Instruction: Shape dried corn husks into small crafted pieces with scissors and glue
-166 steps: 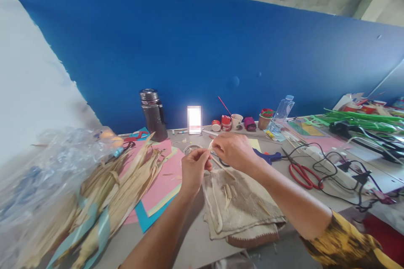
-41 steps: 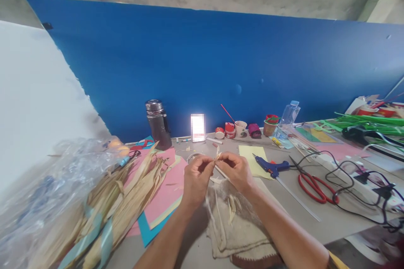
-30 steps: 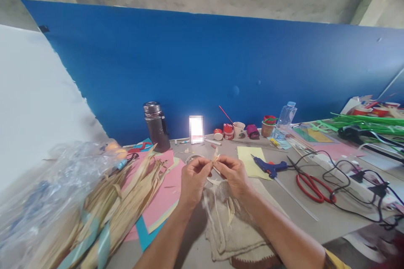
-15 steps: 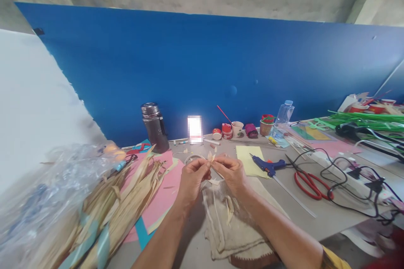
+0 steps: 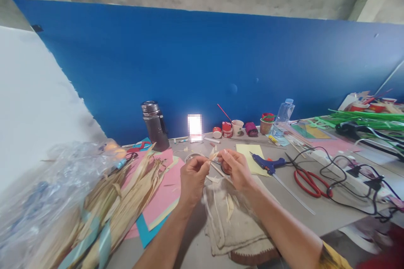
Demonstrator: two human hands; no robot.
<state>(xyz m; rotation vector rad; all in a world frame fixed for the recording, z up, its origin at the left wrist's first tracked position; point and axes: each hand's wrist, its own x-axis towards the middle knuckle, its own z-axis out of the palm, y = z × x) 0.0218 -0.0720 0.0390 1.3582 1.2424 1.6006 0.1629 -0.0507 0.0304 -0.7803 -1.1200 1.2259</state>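
Note:
My left hand [image 5: 193, 176] is closed in a pinch on the base of a small pale corn husk piece [image 5: 213, 154], whose thin pointed tips stick up. From the other side, my right hand [image 5: 236, 167] has its thumb and fingers curled together at the piece's edge; its exact grip is partly hidden. Below the hands lies a folded beige cloth [image 5: 236, 229] with loose husk strips [image 5: 229, 208] on top. A bundle of dried corn husks [image 5: 132, 201] rests to the left on pink paper [image 5: 162, 193].
A dark thermos [image 5: 155, 128] stands at the back left, near crumpled clear plastic [image 5: 72, 189]. To the right are a blue glue gun [image 5: 268, 164] beside yellow paper [image 5: 251, 151], red-handled scissors [image 5: 311, 185], a power strip [image 5: 344, 170] with tangled black cords, and a plastic bottle [image 5: 284, 117].
My right hand has shifted slightly right and turned, its fingers opening a little away from the left ones. The husk piece now leans to the right in my left fingers.

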